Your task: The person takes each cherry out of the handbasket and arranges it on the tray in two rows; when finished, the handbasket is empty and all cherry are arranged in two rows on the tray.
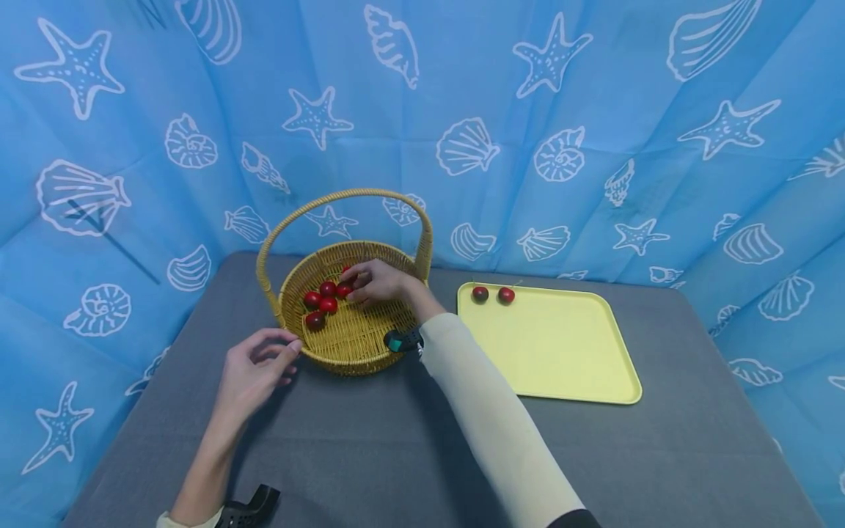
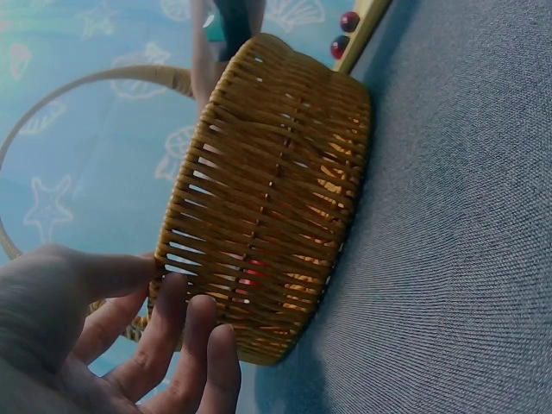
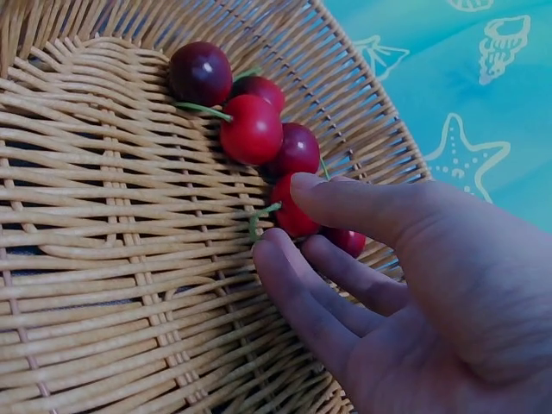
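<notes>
A round wicker basket (image 1: pixel 353 334) with a tall handle holds several red and dark cherries (image 1: pixel 328 305) along its left side. My left hand (image 1: pixel 254 374) pinches the basket's near-left rim between thumb and forefinger; in the left wrist view the other fingers (image 2: pixel 200 332) lie outside the woven wall. Inside the basket, my right hand (image 1: pixel 378 282) is at the far cherries. In the right wrist view its thumb overlaps a red cherry (image 3: pixel 289 211) with a green stem, while the fingertips lie just below it. No firm grip on that cherry shows.
Right of the basket lies a yellow tray (image 1: pixel 554 345), with two cherries (image 1: pixel 505 295) near its far-left corner. A grey cloth (image 1: pixel 370 447) covers the table. Behind it hangs a blue curtain (image 1: pixel 409 110) with shells and starfish. The basket handle (image 1: pixel 343 193) arches above the far side.
</notes>
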